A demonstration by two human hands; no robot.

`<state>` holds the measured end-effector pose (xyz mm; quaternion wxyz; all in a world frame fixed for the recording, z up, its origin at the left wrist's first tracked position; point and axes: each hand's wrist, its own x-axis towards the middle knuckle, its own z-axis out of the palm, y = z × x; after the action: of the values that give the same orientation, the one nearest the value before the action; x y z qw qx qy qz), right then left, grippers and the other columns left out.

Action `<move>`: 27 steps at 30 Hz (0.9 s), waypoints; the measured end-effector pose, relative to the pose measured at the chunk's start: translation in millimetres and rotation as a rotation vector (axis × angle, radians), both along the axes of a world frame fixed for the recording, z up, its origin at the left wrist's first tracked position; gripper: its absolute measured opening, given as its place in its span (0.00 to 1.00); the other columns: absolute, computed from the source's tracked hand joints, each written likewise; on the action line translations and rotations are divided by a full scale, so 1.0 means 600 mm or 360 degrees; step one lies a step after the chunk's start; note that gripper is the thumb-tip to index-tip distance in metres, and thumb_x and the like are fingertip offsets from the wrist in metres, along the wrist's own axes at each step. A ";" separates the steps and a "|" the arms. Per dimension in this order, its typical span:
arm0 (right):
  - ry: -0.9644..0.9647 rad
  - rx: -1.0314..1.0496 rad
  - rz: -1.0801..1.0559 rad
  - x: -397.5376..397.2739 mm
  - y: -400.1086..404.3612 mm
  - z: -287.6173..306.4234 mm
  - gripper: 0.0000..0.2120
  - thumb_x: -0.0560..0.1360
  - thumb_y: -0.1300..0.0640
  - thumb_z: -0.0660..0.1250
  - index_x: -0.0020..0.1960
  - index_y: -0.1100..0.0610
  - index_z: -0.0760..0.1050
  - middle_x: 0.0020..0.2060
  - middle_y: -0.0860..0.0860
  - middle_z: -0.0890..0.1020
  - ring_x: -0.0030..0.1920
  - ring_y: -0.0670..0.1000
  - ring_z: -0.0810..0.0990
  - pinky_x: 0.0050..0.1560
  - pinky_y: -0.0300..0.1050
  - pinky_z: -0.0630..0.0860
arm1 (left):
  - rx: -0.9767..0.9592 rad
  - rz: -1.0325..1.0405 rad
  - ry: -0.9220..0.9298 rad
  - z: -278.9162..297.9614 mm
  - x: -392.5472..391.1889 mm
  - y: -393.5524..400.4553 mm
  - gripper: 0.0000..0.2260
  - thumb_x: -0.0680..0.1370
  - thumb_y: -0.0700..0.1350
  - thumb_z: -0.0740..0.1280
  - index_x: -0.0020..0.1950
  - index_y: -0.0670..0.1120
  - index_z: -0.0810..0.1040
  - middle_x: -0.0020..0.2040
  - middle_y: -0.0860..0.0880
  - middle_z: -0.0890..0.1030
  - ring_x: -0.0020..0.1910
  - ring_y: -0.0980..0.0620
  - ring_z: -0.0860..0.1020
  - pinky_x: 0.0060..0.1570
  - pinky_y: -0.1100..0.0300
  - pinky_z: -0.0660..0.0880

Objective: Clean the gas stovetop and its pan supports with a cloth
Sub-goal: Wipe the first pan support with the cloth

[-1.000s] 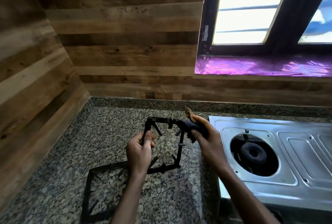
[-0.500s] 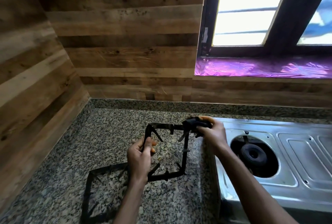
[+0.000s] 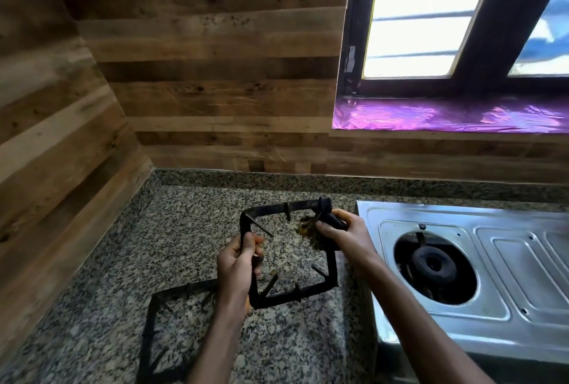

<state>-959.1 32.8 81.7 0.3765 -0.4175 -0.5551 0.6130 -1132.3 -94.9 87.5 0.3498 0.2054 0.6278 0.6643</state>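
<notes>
Head view shows your left hand (image 3: pixel 238 263) clamped round the left bar of a black pan support (image 3: pixel 320 286), held tilted above the granite counter (image 3: pixel 191 229). Your right hand (image 3: pixel 345 234) grips a dark cloth (image 3: pixel 331 220) wrapped over the support's far right corner. A second pan support (image 3: pixel 151 331) lies flat on the counter, just below your left wrist. The steel stovetop (image 3: pixel 505 260) sits close on your right, burner (image 3: pixel 431 263) uncovered. Wood-panelled walls (image 3: pixel 215 75) close off the counter's left and back edges.
</notes>
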 end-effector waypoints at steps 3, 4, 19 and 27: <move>-0.0060 0.0075 0.0110 0.002 -0.002 0.009 0.06 0.73 0.66 0.74 0.49 0.60 0.83 0.42 0.58 0.86 0.43 0.59 0.86 0.45 0.59 0.84 | -0.0080 -0.0044 -0.0025 -0.006 -0.010 -0.003 0.20 0.81 0.59 0.57 0.55 0.44 0.78 0.45 0.44 0.81 0.40 0.48 0.77 0.37 0.55 0.75; -0.0079 0.0096 0.0168 0.001 -0.003 0.011 0.07 0.73 0.66 0.74 0.50 0.59 0.83 0.43 0.57 0.86 0.44 0.59 0.86 0.46 0.59 0.84 | -0.0098 -0.0047 -0.0056 -0.012 -0.014 -0.003 0.22 0.80 0.63 0.55 0.60 0.47 0.76 0.48 0.43 0.81 0.42 0.46 0.78 0.40 0.53 0.76; -0.0164 0.0273 0.0570 -0.005 -0.001 0.046 0.13 0.73 0.68 0.73 0.56 0.58 0.82 0.45 0.59 0.86 0.42 0.57 0.85 0.46 0.58 0.83 | -0.0140 -0.0588 0.0545 0.011 -0.062 -0.015 0.11 0.78 0.46 0.65 0.48 0.41 0.84 0.43 0.43 0.84 0.38 0.50 0.81 0.37 0.45 0.83; -0.0171 0.0352 0.0050 0.036 0.012 0.007 0.16 0.73 0.67 0.73 0.57 0.52 0.84 0.49 0.51 0.87 0.51 0.54 0.86 0.52 0.49 0.82 | -0.0206 -0.0142 0.0492 0.009 -0.047 -0.014 0.09 0.82 0.41 0.62 0.48 0.45 0.81 0.42 0.42 0.83 0.37 0.51 0.81 0.31 0.64 0.78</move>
<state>-937.4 39.7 85.8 0.3803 -0.3969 -0.6452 0.5306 -1160.3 -103.4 93.1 0.2906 0.3098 0.7060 0.5667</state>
